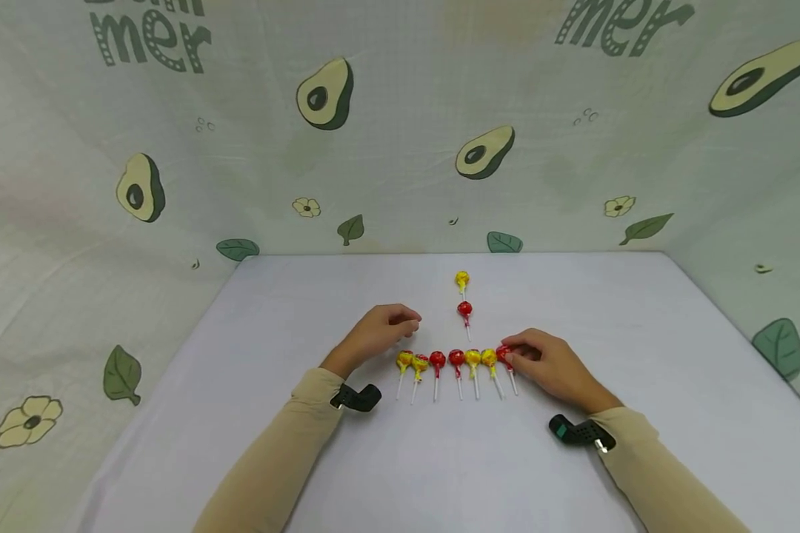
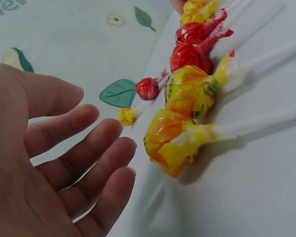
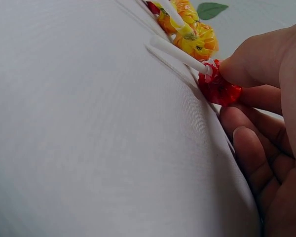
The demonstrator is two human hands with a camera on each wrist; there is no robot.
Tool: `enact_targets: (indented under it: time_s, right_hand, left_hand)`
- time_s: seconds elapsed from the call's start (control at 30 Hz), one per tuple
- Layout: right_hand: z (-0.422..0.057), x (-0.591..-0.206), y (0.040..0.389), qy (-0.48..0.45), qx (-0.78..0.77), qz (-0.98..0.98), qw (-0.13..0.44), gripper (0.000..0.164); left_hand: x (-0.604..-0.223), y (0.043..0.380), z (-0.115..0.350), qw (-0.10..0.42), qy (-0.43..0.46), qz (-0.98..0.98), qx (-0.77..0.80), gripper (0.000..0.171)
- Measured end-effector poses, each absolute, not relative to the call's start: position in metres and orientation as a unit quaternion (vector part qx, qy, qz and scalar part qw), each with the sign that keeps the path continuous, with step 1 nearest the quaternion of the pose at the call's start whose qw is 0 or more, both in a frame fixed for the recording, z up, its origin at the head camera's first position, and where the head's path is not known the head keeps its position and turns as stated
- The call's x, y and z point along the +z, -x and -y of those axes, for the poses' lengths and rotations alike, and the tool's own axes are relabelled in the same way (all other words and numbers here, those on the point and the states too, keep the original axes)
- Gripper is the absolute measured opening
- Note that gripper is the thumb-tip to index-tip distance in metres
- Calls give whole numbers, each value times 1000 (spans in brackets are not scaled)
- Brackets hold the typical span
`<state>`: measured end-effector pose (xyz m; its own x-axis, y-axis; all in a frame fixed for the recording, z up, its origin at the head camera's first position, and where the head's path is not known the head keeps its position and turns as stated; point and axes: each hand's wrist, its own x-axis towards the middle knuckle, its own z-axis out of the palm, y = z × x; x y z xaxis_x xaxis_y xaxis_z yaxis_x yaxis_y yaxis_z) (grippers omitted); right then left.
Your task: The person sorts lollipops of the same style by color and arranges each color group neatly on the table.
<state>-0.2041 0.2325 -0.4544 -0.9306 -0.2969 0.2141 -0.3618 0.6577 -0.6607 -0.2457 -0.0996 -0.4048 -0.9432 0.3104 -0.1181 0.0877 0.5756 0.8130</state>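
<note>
Several red and yellow lollipops lie in a row on the white table, sticks toward the person. At the row's right end my right hand (image 1: 552,368) pinches a red lollipop (image 3: 218,89) by its wrapped head, between thumb and fingers. A yellow lollipop (image 3: 197,42) lies right beside it. My left hand (image 1: 381,331) hovers by the row's left end, fingers loosely bent and holding nothing. Nearest to it is the leftmost yellow lollipop (image 2: 172,140), with a second yellow lollipop (image 2: 190,91) against it. A red lollipop (image 1: 437,360) follows in the row.
Beyond the row, a red lollipop (image 1: 464,309) and a yellow lollipop (image 1: 462,280) lie in a line pointing away from the person. Behind the white table (image 1: 640,318) hangs a cloth (image 1: 400,178) printed with avocados and leaves. Each wrist wears a black strap device.
</note>
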Motion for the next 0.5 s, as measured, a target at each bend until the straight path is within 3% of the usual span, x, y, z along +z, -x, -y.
enact_targets:
  time_s: [0.17, 0.5]
  right_hand:
    - [-236, -453, 203, -185, 363, 912, 50, 24]
    - [-233, -457, 204, -197, 385, 900, 48, 25]
  left_hand:
    - [-408, 241, 102, 137, -130, -869, 457, 29]
    - [-418, 229, 120, 110, -130, -882, 440, 23]
